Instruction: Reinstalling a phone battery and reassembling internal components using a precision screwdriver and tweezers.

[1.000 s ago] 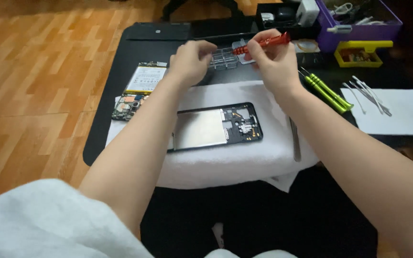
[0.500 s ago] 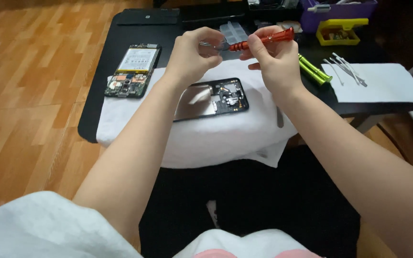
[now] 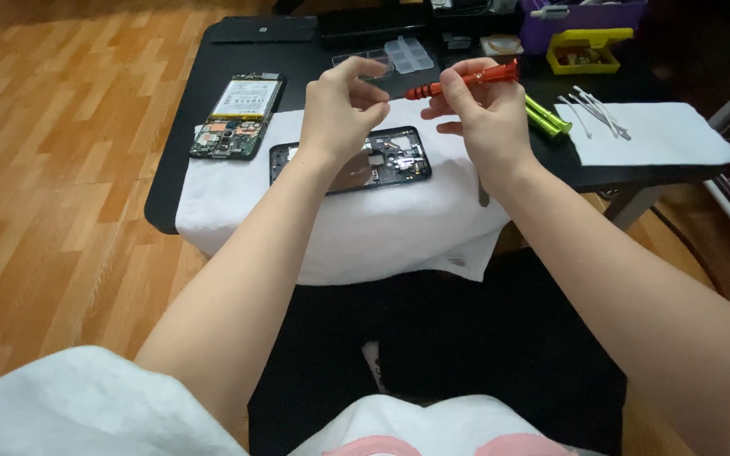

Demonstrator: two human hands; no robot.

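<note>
Wooden flooring surrounds a low black counter (image 3: 179, 181), its near half draped with a white cloth (image 3: 356, 224). On the cloth lies an opened phone frame (image 3: 394, 156) with its inner parts bared, and just beside it to the left a removed phone assembly (image 3: 238, 114) showing a battery and a circuit board. Farther back sit a clear parts box (image 3: 407, 55) and a yellow tray (image 3: 586, 51); green tools (image 3: 544, 116) and metal tweezers on a white sheet (image 3: 661, 135) lie to the right.

Both hands are raised above the frame. The right hand (image 3: 479, 122) is closed around an orange screwdriver (image 3: 464, 80), held nearly level with its tip pointing left. The left hand (image 3: 340, 110) has fingers curled, thumb and fingertips pinched together right at the driver's tip — whether a screw sits between them is too small to tell.

By the look of it, the step in hand is tending the driver's tip — seating or taking off something tiny. The next move would call for a steady pinch and a careful lowering of the tip toward the frame's small fittings.
</note>
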